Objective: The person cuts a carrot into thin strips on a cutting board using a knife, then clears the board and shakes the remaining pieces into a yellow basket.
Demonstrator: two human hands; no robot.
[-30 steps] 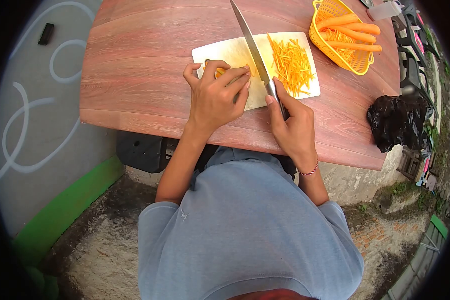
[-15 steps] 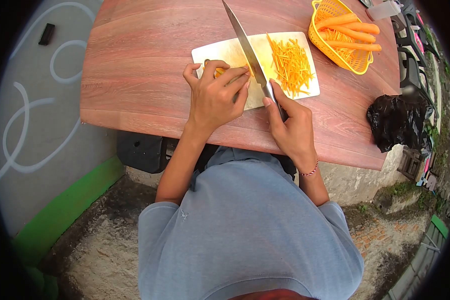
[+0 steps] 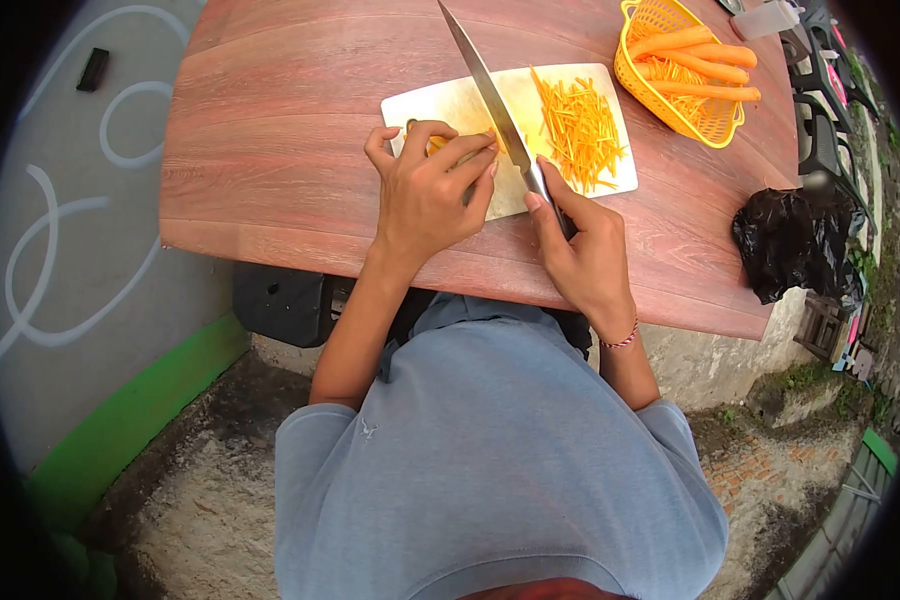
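My right hand (image 3: pixel 589 245) is wrapped round the handle of a long kitchen knife (image 3: pixel 489 90), whose blade points up and left across the white cutting board (image 3: pixel 428 103). My left hand (image 3: pixel 431 190) bends its fingers down over a carrot piece (image 3: pixel 437 144) on the board, just left of the blade. Most of that piece is hidden under the fingers. A pile of thin carrot strips (image 3: pixel 580 130) lies on the board to the right of the knife.
A yellow plastic basket (image 3: pixel 658 98) with whole peeled carrots (image 3: pixel 705 72) and carrot strips stands at the upper right. Behind it is a clear squeeze bottle (image 3: pixel 765 20). A black plastic bag (image 3: pixel 795 240) hangs by the right edge of the wooden table (image 3: pixel 280 130).
The knife blade has shifted very slightly to the left at its tip. Both hands keep nearly the same place and grip.
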